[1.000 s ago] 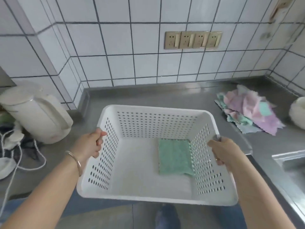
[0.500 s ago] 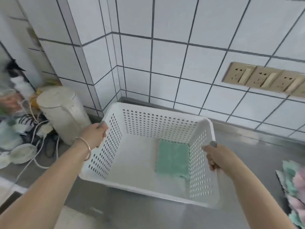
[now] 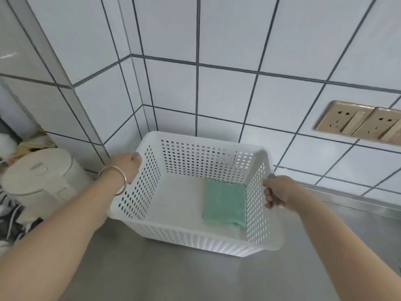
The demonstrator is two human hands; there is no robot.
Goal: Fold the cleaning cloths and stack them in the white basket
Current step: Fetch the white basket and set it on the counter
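Your left hand [image 3: 127,168] and right hand [image 3: 280,191] each grip a side rim of the white basket [image 3: 195,234], steadying it near the wall corner; one folded green cloth [image 3: 224,203] lies flat inside, by the right wall

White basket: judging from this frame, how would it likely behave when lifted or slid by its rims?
The white basket looks like thin perforated plastic holding only one folded green cloth, so it is probably light. With the left hand and right hand gripping opposite rims, the walls may flex slightly. On the smooth steel counter it would likely slide easily.
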